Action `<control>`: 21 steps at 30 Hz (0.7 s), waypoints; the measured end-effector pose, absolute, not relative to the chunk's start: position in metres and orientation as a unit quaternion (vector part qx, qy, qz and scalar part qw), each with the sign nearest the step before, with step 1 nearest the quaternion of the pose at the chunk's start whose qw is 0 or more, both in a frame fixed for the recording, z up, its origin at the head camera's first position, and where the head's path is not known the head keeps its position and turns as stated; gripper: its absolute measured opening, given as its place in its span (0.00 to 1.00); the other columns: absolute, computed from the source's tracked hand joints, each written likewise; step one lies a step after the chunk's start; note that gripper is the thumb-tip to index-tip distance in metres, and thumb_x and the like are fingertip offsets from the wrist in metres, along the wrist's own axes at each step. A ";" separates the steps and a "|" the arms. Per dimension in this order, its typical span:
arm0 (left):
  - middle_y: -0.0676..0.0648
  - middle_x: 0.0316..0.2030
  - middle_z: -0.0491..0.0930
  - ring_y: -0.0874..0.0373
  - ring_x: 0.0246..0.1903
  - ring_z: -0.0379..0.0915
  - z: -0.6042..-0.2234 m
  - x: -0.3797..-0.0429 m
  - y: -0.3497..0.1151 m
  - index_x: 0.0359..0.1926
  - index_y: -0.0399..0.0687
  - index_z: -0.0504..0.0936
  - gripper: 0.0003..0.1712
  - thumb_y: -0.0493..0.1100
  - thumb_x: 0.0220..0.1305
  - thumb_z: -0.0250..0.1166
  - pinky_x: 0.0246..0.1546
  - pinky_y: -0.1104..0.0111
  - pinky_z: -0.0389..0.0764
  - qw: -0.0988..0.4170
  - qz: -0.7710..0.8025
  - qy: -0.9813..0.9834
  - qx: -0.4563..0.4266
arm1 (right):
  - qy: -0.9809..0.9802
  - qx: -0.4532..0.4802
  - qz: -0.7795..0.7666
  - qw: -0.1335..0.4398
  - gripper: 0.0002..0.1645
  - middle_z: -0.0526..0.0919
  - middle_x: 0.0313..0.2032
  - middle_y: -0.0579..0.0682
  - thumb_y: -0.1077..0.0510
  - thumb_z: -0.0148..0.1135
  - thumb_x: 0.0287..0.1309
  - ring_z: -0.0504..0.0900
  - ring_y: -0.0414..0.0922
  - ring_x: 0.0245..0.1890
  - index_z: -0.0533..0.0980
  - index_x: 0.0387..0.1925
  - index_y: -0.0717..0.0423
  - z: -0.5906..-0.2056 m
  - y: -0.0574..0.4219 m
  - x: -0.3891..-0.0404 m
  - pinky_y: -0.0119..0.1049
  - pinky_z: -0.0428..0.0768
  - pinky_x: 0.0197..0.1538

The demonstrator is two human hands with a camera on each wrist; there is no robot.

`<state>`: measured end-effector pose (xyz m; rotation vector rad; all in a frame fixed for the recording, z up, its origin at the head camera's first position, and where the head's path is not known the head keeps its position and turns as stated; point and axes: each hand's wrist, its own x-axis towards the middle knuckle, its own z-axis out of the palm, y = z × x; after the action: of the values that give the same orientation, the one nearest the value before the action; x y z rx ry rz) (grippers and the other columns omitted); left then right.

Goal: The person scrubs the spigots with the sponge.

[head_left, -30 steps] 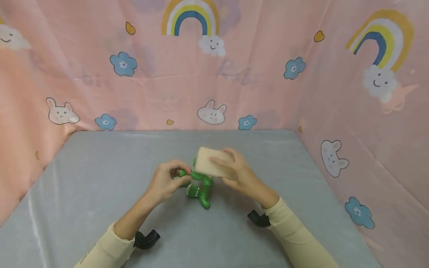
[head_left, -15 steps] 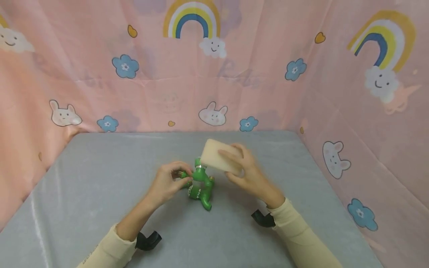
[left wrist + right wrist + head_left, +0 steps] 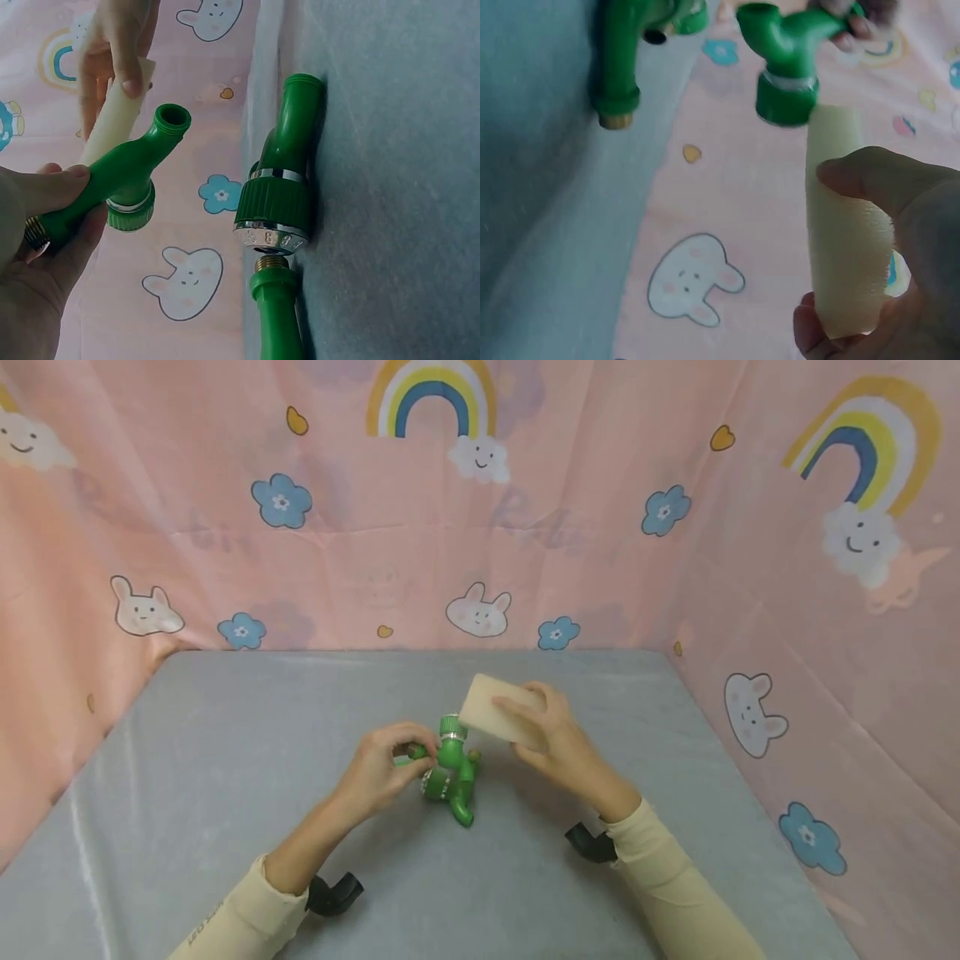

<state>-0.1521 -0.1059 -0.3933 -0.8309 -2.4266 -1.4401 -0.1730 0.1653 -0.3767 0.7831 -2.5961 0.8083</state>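
In the head view my left hand (image 3: 386,768) pinches a green plastic faucet (image 3: 452,747) by its brass-threaded end, above the table. The left wrist view shows the thumb across the body of this faucet (image 3: 124,169), its open spout upward and ridged green collar below. My right hand (image 3: 566,756) grips a cream sponge block (image 3: 498,710), whose corner is right at the collar. Thumb on one face and fingers on the other hold the sponge (image 3: 844,240) in the right wrist view. Below, a second green faucet (image 3: 281,172) with a silver ring lies on the table.
Another green piece with a brass thread (image 3: 277,307) lies beside the second faucet. A grey cloth covers the table (image 3: 247,735). Pink printed curtains (image 3: 337,552) stand behind and at both sides. Black curved mounts (image 3: 335,893) stick out at both wrists.
My right hand has drawn the sponge up and to the right, from in front of the held faucet, so the ridged collar now shows. The left hand keeps its grip, shifting only slightly.
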 end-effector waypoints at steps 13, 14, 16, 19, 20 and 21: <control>0.46 0.38 0.89 0.52 0.42 0.87 -0.395 -0.153 -0.102 0.35 0.42 0.87 0.14 0.23 0.48 0.75 0.47 0.68 0.87 0.135 -0.421 -0.831 -0.338 | -0.904 0.316 0.184 0.222 0.38 0.72 0.63 0.64 0.59 0.79 0.50 0.73 0.62 0.53 0.77 0.64 0.45 -0.381 0.143 -0.162 0.54 0.81 0.50; 0.46 0.38 0.89 0.52 0.43 0.87 -0.395 -0.153 -0.101 0.35 0.41 0.87 0.14 0.23 0.48 0.75 0.48 0.67 0.87 0.134 -0.421 -0.830 -0.341 | -0.906 0.312 0.175 0.226 0.38 0.72 0.63 0.63 0.59 0.79 0.50 0.74 0.62 0.52 0.78 0.64 0.44 -0.381 0.143 -0.162 0.54 0.81 0.49; 0.46 0.38 0.89 0.52 0.43 0.87 -0.397 -0.152 -0.100 0.35 0.42 0.87 0.14 0.23 0.48 0.75 0.49 0.66 0.87 0.130 -0.420 -0.831 -0.340 | -0.911 0.300 0.166 0.229 0.38 0.72 0.63 0.63 0.59 0.80 0.49 0.74 0.62 0.52 0.78 0.64 0.44 -0.382 0.144 -0.162 0.55 0.81 0.49; 0.46 0.39 0.89 0.52 0.43 0.87 -0.397 -0.152 -0.100 0.36 0.42 0.87 0.14 0.24 0.50 0.74 0.48 0.67 0.87 0.121 -0.430 -0.831 -0.332 | -0.917 0.271 0.180 0.231 0.38 0.72 0.63 0.64 0.59 0.79 0.50 0.73 0.63 0.52 0.77 0.64 0.44 -0.379 0.149 -0.165 0.55 0.81 0.48; 0.46 0.40 0.89 0.52 0.43 0.87 -0.396 -0.152 -0.099 0.38 0.42 0.87 0.14 0.24 0.50 0.74 0.47 0.67 0.87 0.118 -0.438 -0.830 -0.326 | -0.917 0.260 0.190 0.234 0.37 0.72 0.63 0.64 0.60 0.78 0.51 0.73 0.64 0.52 0.77 0.64 0.44 -0.377 0.151 -0.166 0.55 0.81 0.47; 0.45 0.41 0.89 0.52 0.43 0.86 -0.396 -0.152 -0.100 0.40 0.41 0.87 0.15 0.25 0.51 0.74 0.46 0.67 0.87 0.112 -0.449 -0.828 -0.317 | -0.917 0.249 0.205 0.235 0.37 0.72 0.63 0.64 0.60 0.78 0.51 0.72 0.64 0.53 0.77 0.64 0.45 -0.376 0.153 -0.167 0.56 0.81 0.47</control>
<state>-0.1525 -0.0996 -0.3956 -0.9320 -2.4313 -1.3171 -0.1671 0.1527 -0.3758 0.6841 -2.5160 0.5633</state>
